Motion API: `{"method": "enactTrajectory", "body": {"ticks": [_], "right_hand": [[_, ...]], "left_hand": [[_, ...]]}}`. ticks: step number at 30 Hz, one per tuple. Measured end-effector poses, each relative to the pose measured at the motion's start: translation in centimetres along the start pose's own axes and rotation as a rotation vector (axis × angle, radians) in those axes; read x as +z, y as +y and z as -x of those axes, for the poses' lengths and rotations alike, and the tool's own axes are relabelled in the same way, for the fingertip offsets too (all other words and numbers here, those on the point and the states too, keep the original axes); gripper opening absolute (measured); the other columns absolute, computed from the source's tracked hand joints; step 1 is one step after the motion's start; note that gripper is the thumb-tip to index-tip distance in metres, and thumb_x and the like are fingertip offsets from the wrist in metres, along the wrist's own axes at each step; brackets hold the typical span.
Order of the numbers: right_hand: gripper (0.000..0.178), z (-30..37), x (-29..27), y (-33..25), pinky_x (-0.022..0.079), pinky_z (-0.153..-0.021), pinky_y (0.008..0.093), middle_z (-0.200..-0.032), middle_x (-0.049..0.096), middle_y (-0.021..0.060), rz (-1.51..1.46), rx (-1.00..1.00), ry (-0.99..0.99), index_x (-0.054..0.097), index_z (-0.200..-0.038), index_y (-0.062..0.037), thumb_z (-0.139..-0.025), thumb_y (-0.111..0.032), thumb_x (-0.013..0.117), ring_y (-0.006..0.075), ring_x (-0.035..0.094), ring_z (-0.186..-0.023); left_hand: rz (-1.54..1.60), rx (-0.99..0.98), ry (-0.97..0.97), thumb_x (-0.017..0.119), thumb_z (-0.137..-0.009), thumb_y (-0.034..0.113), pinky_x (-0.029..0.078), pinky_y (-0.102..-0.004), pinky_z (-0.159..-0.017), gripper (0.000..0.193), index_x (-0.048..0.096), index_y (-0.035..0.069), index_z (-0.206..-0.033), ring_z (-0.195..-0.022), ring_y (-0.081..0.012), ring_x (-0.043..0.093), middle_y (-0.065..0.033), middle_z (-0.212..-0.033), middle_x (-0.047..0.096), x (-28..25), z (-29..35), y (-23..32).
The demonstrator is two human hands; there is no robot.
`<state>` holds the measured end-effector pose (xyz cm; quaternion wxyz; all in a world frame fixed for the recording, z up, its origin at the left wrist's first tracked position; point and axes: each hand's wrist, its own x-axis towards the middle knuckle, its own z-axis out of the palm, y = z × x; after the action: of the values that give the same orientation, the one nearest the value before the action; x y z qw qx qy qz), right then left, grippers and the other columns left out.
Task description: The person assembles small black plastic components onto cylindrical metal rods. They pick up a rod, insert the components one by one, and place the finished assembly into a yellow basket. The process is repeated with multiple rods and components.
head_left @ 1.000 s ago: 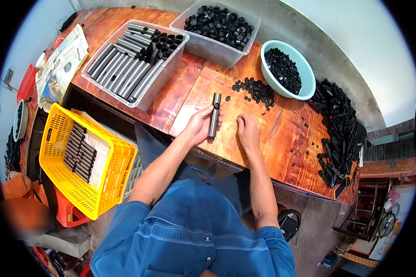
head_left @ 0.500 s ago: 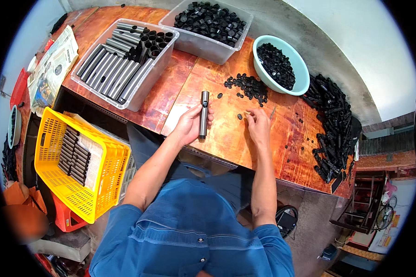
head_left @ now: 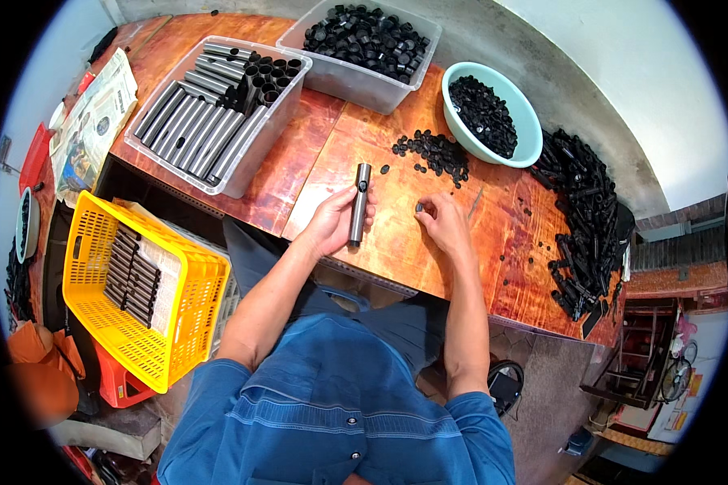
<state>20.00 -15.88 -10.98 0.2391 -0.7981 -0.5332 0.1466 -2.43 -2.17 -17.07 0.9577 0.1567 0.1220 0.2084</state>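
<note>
My left hand (head_left: 337, 221) is closed round a dark grey metal tube (head_left: 359, 212) with a black fitting near its far end, held upright-slanted above the table's front edge. To the right, my right hand (head_left: 447, 224) pinches a small black button-like piece (head_left: 419, 208) between thumb and forefinger, low over the wooden table. Beyond my hands lies a loose pile of similar small black pieces (head_left: 437, 153), with one stray piece (head_left: 384, 169) close to the tube's far end.
A clear bin of metal tubes (head_left: 233, 192) stands at left, with a bin of black caps (head_left: 374, 95) behind. A pale green basin (head_left: 529, 137) holds small black parts. Black parts are heaped (head_left: 582, 218) at right. A yellow crate (head_left: 192, 311) with tubes is at lower left.
My right hand has closed on the small black piece that lay at its fingertips. The tube in my left hand has tilted slightly, its far end shifting right.
</note>
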Motion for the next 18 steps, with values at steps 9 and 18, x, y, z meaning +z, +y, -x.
{"method": "enactTrajectory", "body": {"ticks": [9,18], "right_hand": [[0.023,0.6,2.5,-4.5,0.056,-0.068,0.0345,-0.094,0.069,0.0098,-0.256,-0.144,0.175,0.074,-0.106,-0.0049,-0.086,-0.015,0.08,0.0202,0.069,-0.071],[0.025,-0.1,4.1,-6.8,0.052,-0.059,0.0312,-0.091,0.068,0.0102,-0.253,-0.281,0.26,0.075,-0.107,-0.003,-0.084,-0.009,0.081,0.0186,0.065,-0.064]], "left_hand": [[-0.183,-0.035,-0.009,0.055,-0.109,0.028,0.056,-0.0341,-0.083,0.04,0.055,0.003,-0.14,-0.094,-0.0173,0.065,-0.0068,-0.109,0.067,0.5,0.1,-0.3],[-0.244,-0.049,0.016,0.053,-0.11,0.024,0.059,-0.0357,-0.079,0.03,0.059,0.004,-0.132,-0.088,-0.0197,0.068,-0.0087,-0.104,0.068,-0.1,0.2,-0.4]]}}
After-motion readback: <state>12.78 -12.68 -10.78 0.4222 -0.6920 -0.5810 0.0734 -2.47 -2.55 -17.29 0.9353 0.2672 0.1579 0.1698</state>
